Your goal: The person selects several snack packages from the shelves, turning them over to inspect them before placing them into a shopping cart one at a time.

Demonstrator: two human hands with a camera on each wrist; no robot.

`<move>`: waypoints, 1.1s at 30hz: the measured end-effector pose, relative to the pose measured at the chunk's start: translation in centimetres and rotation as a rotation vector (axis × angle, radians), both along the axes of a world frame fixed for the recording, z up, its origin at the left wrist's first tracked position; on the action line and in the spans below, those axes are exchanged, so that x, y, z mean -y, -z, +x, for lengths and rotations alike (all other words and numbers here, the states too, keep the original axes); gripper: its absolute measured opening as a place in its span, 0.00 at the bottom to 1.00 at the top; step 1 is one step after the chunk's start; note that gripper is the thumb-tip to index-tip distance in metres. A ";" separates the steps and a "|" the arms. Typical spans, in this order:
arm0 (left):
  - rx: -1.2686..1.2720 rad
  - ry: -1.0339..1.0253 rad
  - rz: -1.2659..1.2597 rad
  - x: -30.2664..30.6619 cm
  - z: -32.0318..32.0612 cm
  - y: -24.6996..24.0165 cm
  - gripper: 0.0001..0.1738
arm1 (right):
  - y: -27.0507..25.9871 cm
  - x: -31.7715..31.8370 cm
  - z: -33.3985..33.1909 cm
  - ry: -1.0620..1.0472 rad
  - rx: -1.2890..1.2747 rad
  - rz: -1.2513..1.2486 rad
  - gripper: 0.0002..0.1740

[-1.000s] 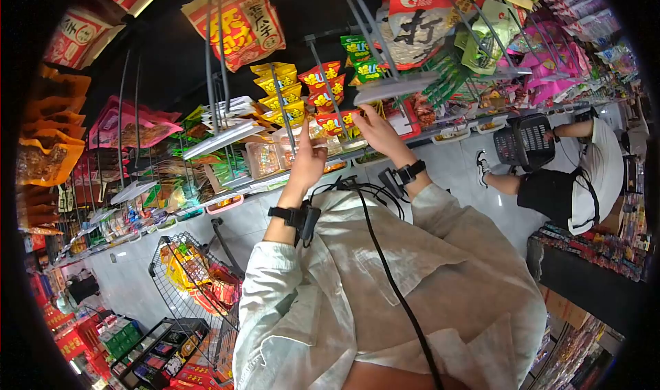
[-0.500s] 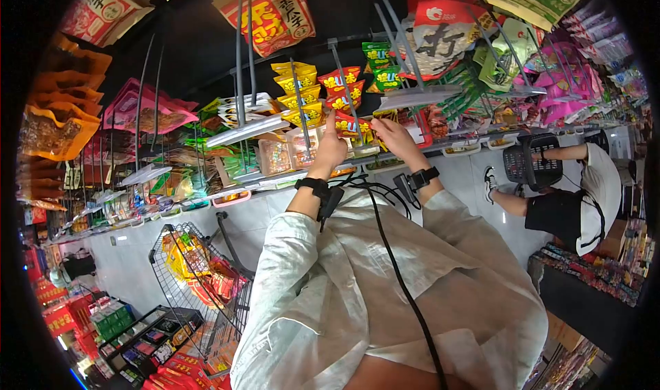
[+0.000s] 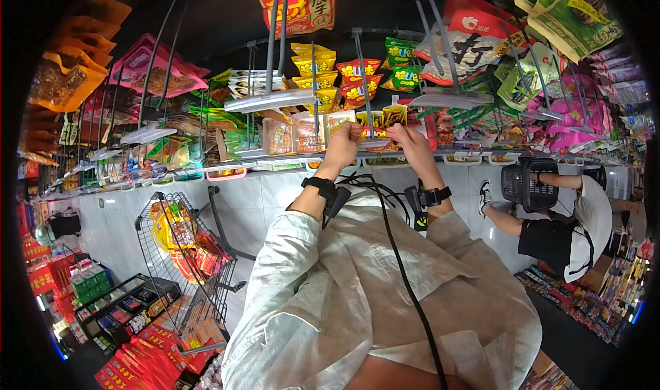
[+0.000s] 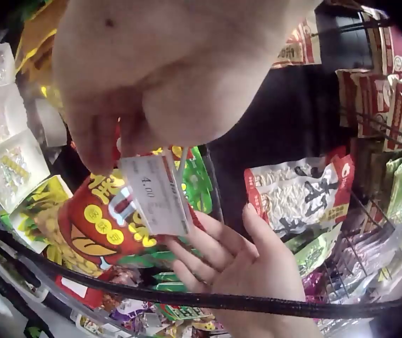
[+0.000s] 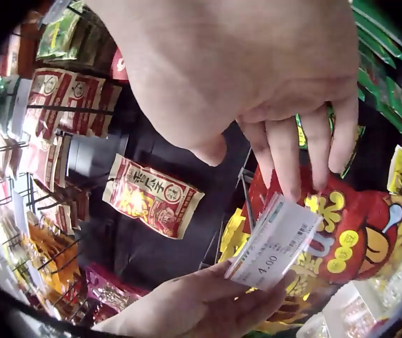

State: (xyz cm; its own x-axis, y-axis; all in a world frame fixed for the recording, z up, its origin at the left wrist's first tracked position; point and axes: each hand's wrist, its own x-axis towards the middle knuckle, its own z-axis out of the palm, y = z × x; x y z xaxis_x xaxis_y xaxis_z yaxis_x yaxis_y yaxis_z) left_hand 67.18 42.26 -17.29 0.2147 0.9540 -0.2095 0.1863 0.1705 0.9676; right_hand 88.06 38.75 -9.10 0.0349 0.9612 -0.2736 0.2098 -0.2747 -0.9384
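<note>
Lying between both hands at a shop rack, a red snack bag (image 4: pixel 91 229) is gripped at its edge by the curled fingers of the left hand (image 3: pixel 342 146), while its surface is touched near the same end by the nearly straight, slightly spread fingers of the right hand (image 3: pixel 412 146), by which nothing is seen to be clasped. A white price tag (image 5: pixel 275 243) marked 4.00 is set in front of the bag, between the hands and close to the fingers of both. Across the bag, yellow lettering is printed around a bluish U, with yellow discs and an orange tongue-like shape alongside; at its far end, rounded yellow pieces are shown. Near the bag, white boxes (image 4: pixel 35 158) are filled with small pieces in mixed colours. Below the racks, a wire cart (image 3: pixel 207 295) is loaded with a yellow package (image 3: pixel 173 226) and red packages (image 3: pixel 198 261). Off to the right, a dark basket (image 3: pixel 540 196) is held by another person (image 3: pixel 592 218), its contents too unclear to tell
</note>
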 end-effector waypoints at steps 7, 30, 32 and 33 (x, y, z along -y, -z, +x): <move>0.055 -0.006 -0.026 3.0 -1.1 -1.7 0.12 | -1.2 1.5 0.3 -0.069 0.212 0.035 0.28; 0.055 -0.071 -0.325 13.8 -8.8 -3.3 0.05 | 2.7 8.3 -5.2 -0.351 0.154 -0.032 0.08; 0.097 -0.109 -0.317 15.6 -11.6 -4.9 0.05 | 1.2 8.7 -7.7 -0.439 0.154 -0.076 0.07; 0.123 -0.125 -0.308 16.5 -13.3 -5.8 0.05 | 0.7 8.8 -9.1 -0.470 0.123 -0.061 0.07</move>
State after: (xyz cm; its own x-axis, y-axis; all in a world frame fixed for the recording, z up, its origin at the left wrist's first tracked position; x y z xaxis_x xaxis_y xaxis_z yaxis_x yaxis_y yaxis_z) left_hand 53.92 25.74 -11.53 0.1414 0.8707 -0.4710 0.0303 0.4718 0.8812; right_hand 79.01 29.94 -9.85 -0.3639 0.8627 -0.3512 0.4324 -0.1775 -0.8840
